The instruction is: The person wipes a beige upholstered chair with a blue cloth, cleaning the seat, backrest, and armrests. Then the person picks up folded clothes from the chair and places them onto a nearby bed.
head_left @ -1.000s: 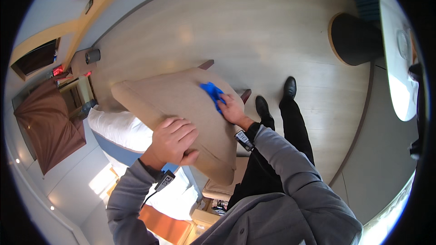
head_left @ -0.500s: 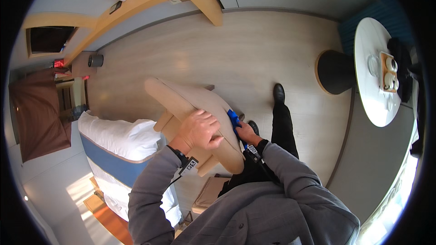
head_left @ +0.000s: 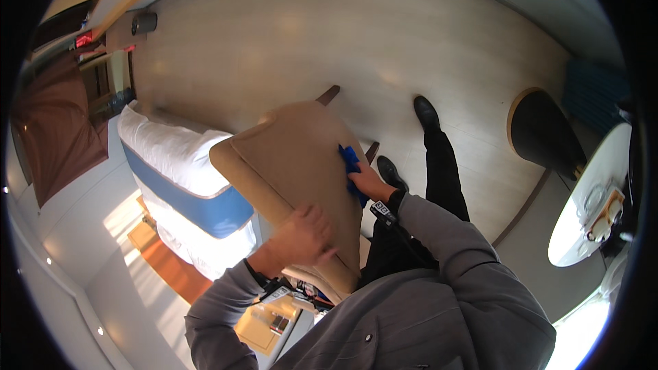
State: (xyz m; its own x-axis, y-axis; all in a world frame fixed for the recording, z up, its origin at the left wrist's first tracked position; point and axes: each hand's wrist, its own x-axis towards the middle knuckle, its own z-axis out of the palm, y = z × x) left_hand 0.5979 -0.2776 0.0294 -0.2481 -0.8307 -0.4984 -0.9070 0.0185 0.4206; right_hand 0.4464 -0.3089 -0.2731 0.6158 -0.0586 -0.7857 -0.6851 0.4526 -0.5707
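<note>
A beige upholstered armchair [head_left: 295, 157] leans in front of me, with dark wooden legs showing at its far and right sides. My left hand [head_left: 305, 236], somewhat blurred, lies over the padded edge of the armchair with its fingers curled against it. In my right hand [head_left: 369, 182] is a bunched blue cloth [head_left: 351, 161], pressed to the right part of the armchair's upholstery. Part of the cloth is hidden under the fingers.
Left of the armchair stands a bed with white bedding [head_left: 171, 157] and a blue band [head_left: 185, 199]. On the right are a round white table [head_left: 572, 229] and its black base [head_left: 541, 127]. A dark bin [head_left: 144, 23] stands at the far left on the pale floor.
The armchair has turned and tilted, showing more of its broad upholstered face. Both hands have stayed on it, the right still with the blue cloth. The view has shifted, and my feet appear nearer the far side.
</note>
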